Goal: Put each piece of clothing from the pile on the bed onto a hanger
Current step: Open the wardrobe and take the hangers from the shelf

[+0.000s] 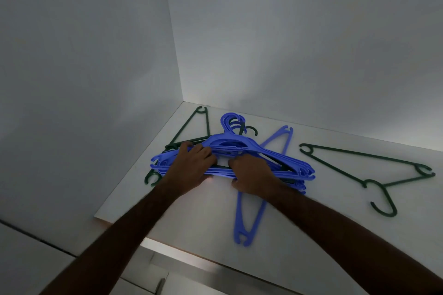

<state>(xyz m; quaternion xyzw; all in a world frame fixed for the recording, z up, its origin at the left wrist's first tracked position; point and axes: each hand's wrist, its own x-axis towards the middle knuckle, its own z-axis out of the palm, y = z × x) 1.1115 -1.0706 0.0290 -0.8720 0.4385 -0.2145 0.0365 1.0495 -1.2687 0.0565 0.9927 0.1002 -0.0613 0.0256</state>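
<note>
White shelf in a dim wardrobe corner. A stack of blue hangers lies near the corner, gripped by the left hand and right hand, fingers curled round its bars. Light, stiff, slick plastic, likely to tangle; best held at the necks. Green hanger lies apart.

Dim, cool-toned exposure throughout; walls read flat grey-blue. Brightest area is a soft patch on the back wall beyond the hands, with a warm glow on the shelf just beneath the wrists and along its near edge. Shadows soft and diffuse. Forearms show slight motion blur. Wide-angle bending of straight lines toward frame edges. No hard glare.
</note>
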